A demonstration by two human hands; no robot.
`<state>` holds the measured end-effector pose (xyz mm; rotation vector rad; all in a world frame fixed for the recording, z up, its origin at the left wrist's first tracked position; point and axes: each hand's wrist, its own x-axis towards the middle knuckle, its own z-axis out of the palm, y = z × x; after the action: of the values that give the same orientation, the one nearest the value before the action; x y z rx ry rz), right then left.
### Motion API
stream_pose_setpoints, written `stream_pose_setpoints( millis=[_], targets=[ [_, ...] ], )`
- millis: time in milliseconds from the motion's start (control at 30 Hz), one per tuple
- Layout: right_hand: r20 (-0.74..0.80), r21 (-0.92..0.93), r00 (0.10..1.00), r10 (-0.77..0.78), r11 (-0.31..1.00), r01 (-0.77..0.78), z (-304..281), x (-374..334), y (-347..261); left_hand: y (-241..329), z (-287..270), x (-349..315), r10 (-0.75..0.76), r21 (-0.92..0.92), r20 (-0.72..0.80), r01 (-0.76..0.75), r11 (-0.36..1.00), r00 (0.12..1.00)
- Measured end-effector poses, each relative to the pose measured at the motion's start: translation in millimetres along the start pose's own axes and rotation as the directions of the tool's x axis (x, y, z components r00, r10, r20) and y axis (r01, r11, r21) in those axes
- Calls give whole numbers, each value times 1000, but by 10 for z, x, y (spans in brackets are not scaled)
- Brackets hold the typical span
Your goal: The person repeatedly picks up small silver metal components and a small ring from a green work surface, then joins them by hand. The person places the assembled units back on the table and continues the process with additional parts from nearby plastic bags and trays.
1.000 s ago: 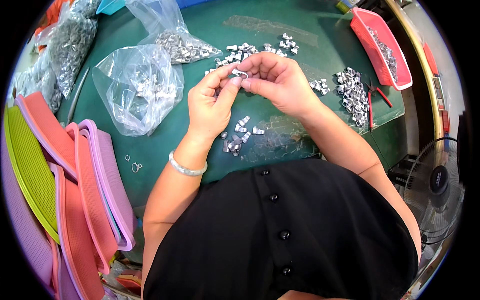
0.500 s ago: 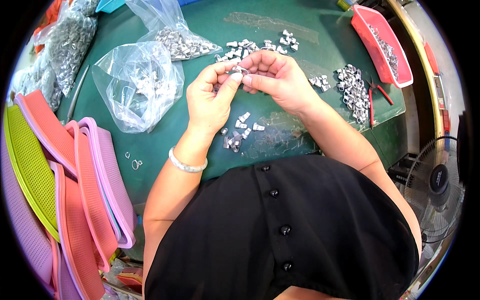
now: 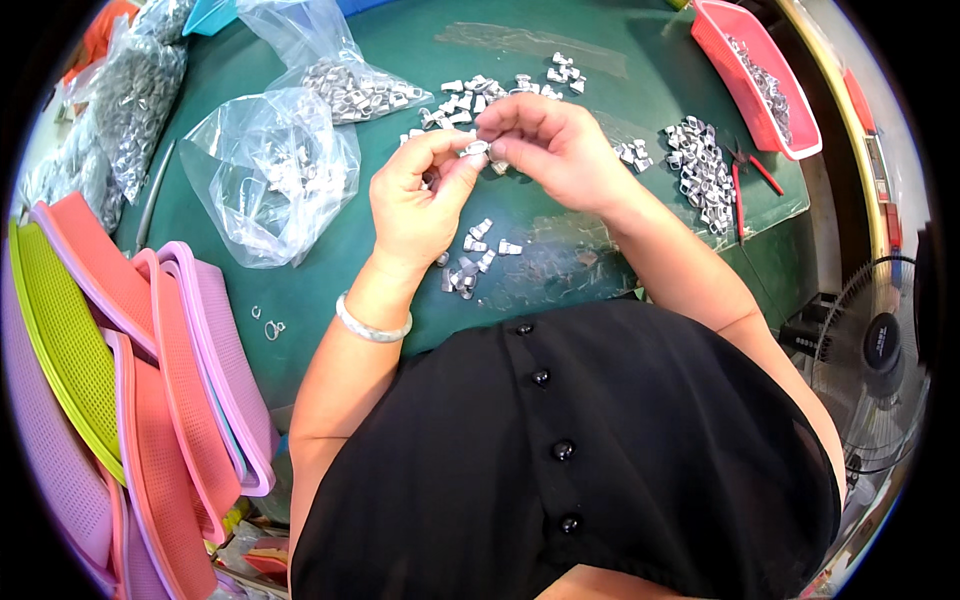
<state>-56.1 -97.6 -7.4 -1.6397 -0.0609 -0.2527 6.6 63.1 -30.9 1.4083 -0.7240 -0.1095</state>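
Observation:
Over the middle of the table, my left hand point(image 3: 418, 205) pinches a small ring-like silver metal piece point(image 3: 473, 149) between thumb and forefinger. Close against that piece on its right, my right hand point(image 3: 558, 152) is curled, thumb and fingers drawn together; whatever is between them is too small to make out. A few loose silver metal pieces point(image 3: 480, 236) lie just below my hands. Beyond my fingers a larger spread of similar pieces point(image 3: 466, 97) covers part of the table, some hidden by my hands.
Two clear bags point(image 3: 225, 140) point(image 3: 365, 92) of metal pieces lie left and beyond. At right are a heap of pieces point(image 3: 700, 170), red-handled pliers point(image 3: 738, 200) and a pink basket point(image 3: 705, 40). Stacked plastic baskets point(image 3: 215, 340) stand left; a fan point(image 3: 882, 340) is at lower right.
My hands have drawn slightly apart, the right fingers easing off the metal piece, which stays in my left hand. The whole view has shifted slightly.

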Motion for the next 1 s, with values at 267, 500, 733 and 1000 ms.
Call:
stream_pose_setpoints(
  millis=[267, 500, 733, 1000],
  targets=[
    [98, -669, 995, -36, 737, 92, -370, -141, -28, 5, -150, 92, -525, -748, 225, 490, 447, 821],
    [168, -816, 975, -146, 534, 220, -263, -321, 68, 64, -105, 75, -541, -696, 283, 558, 452, 792],
    [17, -235, 983, 180, 957, -171, -221, -337, 39, 122, 19, -8, -508, -290, 265, 570, 769, 820],
    [131, 385, 953, 272, 872, -302, -108, -345, 111, 172, 148, -88, -215, -22, 228, 226, 974, 950]
  ],
)
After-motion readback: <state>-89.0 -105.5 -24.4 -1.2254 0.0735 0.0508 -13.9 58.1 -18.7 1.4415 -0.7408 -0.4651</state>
